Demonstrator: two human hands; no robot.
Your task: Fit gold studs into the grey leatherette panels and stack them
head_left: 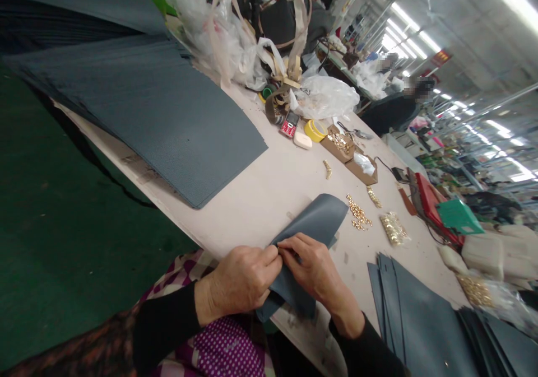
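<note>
A dark blue-grey leather sheet (313,220) lies folded over itself at the table's near edge, under both hands. My left hand (247,273) is closed, its thumb and fingers gripping the folded sheet from the left. Close against it, my right hand (309,262) pinches at the same spot on the sheet. A tiny dark bit shows between the fingertips, too small to name. Just beyond the sheet, small gold metal pieces (358,213) lie in a loose pile.
A tall stack of blue-grey sheets (189,125) covers the left of the table; more sheets (424,315) lie at right. Farther back are cardboard boxes (339,144), yellow tape (315,130), a bag of gold pieces (393,228) and plastic bags (328,97). Another person (390,111) is in the background.
</note>
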